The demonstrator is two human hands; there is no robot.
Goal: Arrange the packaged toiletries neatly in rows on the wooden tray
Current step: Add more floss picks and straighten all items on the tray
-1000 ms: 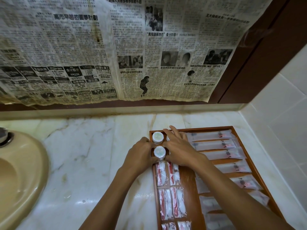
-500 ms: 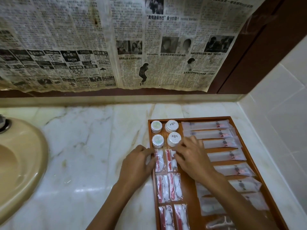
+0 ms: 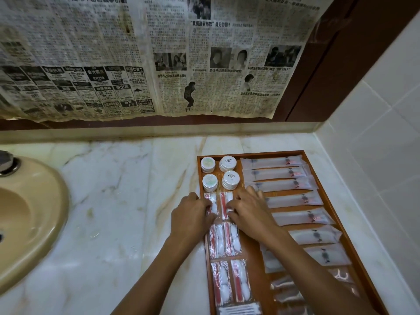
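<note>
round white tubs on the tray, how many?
4, in a two-by-two block at the tray's far left corner: tubs at. None seem hidden.

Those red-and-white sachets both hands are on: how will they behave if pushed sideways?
The sachets look like thin, glossy clear wrap, so probably light and slippery on the wooden tray. Likely floppy: edges may buckle or overlap rather than slide squarely. Flat, so unlikely to roll.

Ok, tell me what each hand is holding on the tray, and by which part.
Nothing is lifted. The left hand touches the left edge of the top red-and-white packets; the right hand touches their right edge. Whether either grips cannot be told.
</note>
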